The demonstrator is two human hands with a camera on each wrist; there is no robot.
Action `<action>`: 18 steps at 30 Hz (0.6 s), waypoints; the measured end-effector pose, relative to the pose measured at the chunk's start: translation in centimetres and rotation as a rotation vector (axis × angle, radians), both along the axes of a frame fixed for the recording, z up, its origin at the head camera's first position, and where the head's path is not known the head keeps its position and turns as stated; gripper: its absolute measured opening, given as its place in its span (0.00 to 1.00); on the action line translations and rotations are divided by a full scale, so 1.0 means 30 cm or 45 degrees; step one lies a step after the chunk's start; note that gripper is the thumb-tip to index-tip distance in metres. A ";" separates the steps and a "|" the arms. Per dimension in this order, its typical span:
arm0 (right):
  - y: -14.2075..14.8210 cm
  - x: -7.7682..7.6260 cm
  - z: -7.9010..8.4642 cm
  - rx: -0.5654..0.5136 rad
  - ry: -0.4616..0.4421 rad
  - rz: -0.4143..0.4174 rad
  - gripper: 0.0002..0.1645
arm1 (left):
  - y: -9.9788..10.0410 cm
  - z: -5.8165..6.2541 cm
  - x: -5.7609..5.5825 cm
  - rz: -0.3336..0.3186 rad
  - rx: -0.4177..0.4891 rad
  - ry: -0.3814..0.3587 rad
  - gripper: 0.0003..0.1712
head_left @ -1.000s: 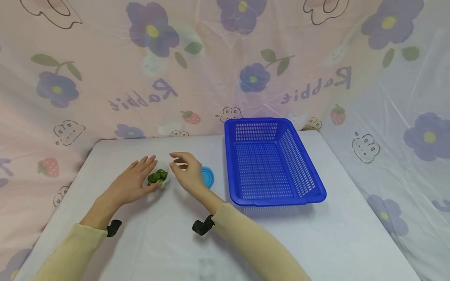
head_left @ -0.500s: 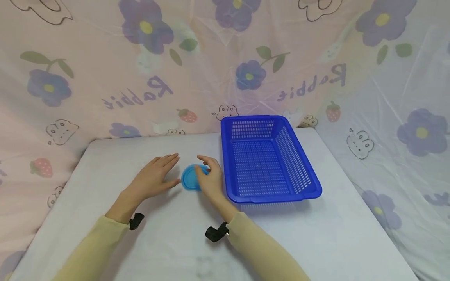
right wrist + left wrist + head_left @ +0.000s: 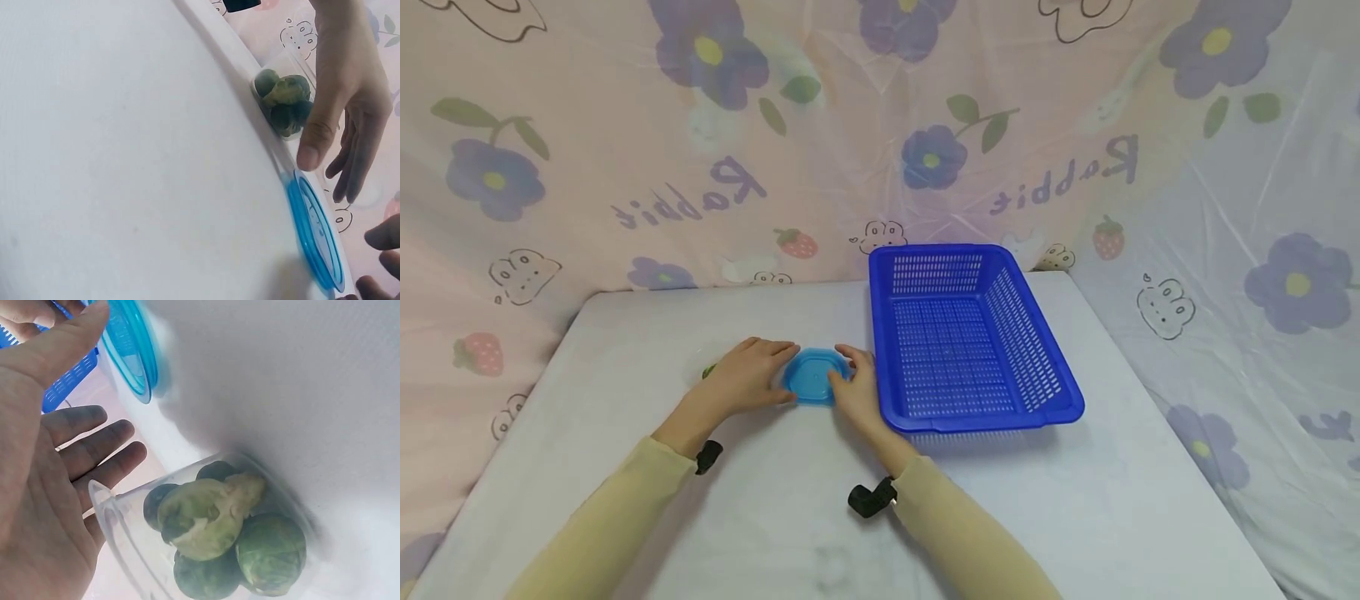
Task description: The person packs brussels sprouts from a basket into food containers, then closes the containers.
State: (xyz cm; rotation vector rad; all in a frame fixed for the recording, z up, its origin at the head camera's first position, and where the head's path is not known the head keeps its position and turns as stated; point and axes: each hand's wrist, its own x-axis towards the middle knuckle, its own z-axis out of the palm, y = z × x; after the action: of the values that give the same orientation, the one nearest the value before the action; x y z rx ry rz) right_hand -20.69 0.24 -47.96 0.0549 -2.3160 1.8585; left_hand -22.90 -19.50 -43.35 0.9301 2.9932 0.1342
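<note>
A light-blue plastic lid (image 3: 812, 378) lies on the white table between both hands. My left hand (image 3: 741, 379) is at its left edge, thumb in front and fingers behind, loosely extended. On the lid's right side is my right hand (image 3: 856, 393), thumb and fingers spread around the rim. The left wrist view shows a clear plastic container (image 3: 128, 550) with several Brussels sprouts (image 3: 206, 519) inside, below the left palm. From the head view, the left hand hides most of this container. In the right wrist view, the right fingertips (image 3: 382, 236) are beside the lid.
A large blue plastic basket (image 3: 951, 358) stands just right of the right hand. Behind the white table (image 3: 760, 517) hangs a floral curtain (image 3: 820, 167), which also covers the sides. A black wrist camera (image 3: 871, 498) sits on the right forearm.
Both hands have moved right, from around the sprout container to the blue lid. Over the last half second the left hand has closed in on the lid's left edge.
</note>
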 end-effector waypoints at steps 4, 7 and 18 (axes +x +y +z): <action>0.007 0.000 -0.004 0.038 -0.070 0.030 0.25 | 0.007 -0.006 -0.007 -0.006 -0.020 -0.032 0.48; 0.014 0.001 -0.006 0.079 -0.083 0.036 0.27 | 0.012 -0.013 -0.013 -0.007 -0.043 -0.045 0.47; 0.030 -0.020 -0.044 0.216 -0.018 0.038 0.29 | 0.013 -0.030 -0.020 -0.013 -0.066 -0.050 0.45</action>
State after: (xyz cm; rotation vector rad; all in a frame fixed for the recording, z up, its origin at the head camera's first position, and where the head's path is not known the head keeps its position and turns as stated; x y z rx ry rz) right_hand -21.29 1.14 -49.28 0.0986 -2.4901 1.6763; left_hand -23.49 -19.12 -44.26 0.9263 2.9407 0.0731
